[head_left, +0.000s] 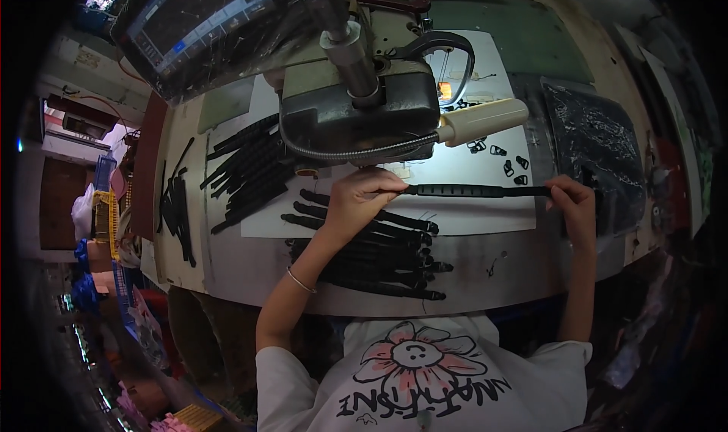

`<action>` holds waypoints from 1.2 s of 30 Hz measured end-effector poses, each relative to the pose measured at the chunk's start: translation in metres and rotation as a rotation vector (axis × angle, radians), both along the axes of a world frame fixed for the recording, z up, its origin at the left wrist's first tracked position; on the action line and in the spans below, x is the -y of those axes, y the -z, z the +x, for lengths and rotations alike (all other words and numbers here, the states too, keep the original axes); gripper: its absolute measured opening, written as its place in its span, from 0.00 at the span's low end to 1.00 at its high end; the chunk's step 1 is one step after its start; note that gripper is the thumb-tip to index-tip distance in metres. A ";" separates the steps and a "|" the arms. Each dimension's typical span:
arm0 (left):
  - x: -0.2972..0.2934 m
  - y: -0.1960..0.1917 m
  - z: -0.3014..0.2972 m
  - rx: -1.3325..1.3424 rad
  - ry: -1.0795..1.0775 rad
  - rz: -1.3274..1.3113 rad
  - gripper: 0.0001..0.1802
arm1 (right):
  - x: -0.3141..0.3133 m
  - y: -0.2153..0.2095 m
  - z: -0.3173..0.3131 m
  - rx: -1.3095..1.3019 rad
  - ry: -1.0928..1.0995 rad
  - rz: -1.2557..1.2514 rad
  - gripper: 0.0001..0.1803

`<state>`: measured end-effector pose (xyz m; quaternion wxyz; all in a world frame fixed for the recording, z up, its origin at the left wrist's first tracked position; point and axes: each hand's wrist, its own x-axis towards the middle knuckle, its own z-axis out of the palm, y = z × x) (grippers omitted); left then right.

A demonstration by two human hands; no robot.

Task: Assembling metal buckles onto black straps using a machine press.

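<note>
A person sits at a sewing machine [356, 91] and holds one black strap [470, 191] stretched level between both hands, just in front of the machine's head. The left hand [356, 197] pinches the strap's left end, its grip closed on the strap close under the machine's head. The right hand [572, 201] pinches the far right end, grip likewise closed on the strap. Held this way the strap stays taut and straight above the white sheet [455, 220] on the tabletop [243, 273], probably so it lies flat and in line with the machine.

Below the left grip, nearer the person's body, lies a pile of similar black straps [371, 258]. Further left of that grip sits a second heap of straps [246, 170], and beyond it some loose thin black strips [178, 212]. Above the strap, between the two grips, a few small black buckles [504, 159] are scattered on the sheet. A cream-coloured handle [485, 120] juts out from the machine over the strap. A black plastic bag [595, 151] lies just beyond the right grip.
</note>
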<state>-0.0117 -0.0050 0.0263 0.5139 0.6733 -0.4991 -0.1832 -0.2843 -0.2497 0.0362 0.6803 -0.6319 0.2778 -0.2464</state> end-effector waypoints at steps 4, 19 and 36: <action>-0.002 0.009 -0.002 0.200 -0.063 -0.195 0.07 | 0.000 0.000 -0.003 -0.040 -0.035 -0.072 0.08; -0.023 0.022 0.003 -0.010 -0.133 -0.239 0.12 | -0.001 0.019 0.006 0.015 0.025 0.121 0.09; -0.062 0.030 0.014 -1.109 -0.239 -0.346 0.14 | -0.040 0.014 0.041 0.250 -0.040 0.527 0.10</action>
